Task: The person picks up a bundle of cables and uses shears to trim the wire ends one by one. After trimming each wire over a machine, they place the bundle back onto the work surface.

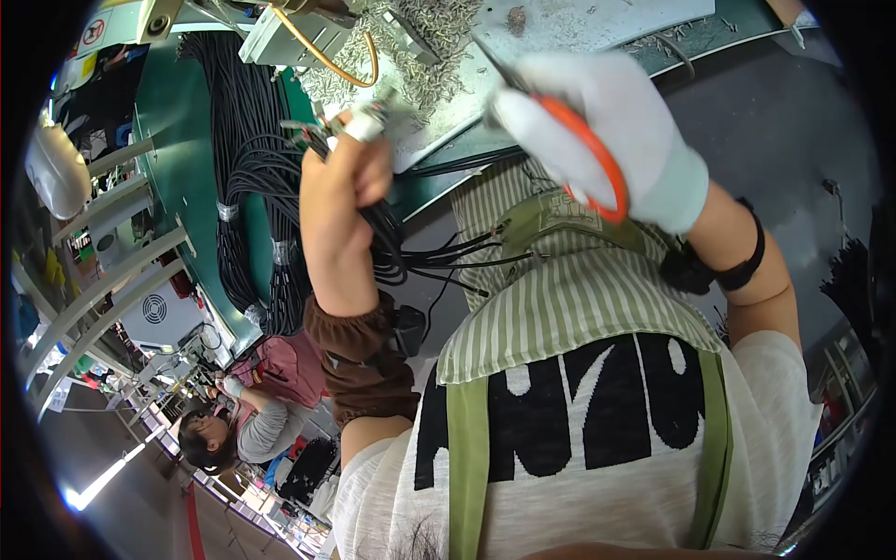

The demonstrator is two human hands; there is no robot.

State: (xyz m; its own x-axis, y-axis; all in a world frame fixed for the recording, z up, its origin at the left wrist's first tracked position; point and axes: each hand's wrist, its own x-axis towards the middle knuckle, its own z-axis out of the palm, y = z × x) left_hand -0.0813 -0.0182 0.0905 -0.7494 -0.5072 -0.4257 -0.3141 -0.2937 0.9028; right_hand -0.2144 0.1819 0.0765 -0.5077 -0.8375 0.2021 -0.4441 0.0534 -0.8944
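My left hand (338, 205) is bare, with a whitish covering blurred at its fingertips. It is closed round a bunch of black cables (385, 233), whose stripped wire ends stick out above the fist. Their tails hang down toward my striped apron (574, 299). On the right, my right hand (630, 117) wears a white glove and grips scissors (609, 166) with an orange-red handle. The dark blades point up and left, apart from the cables. Motion smears both hands' fingers somewhat.
Tied bundles of black cable (224, 140) lie on the green workbench (173, 140) at left. Small metallic scraps (439, 70) cover part of a pale board (560, 33) beside a machine (294, 42) with an orange tube (322, 56). A co-worker (252, 429) sits at lower left.
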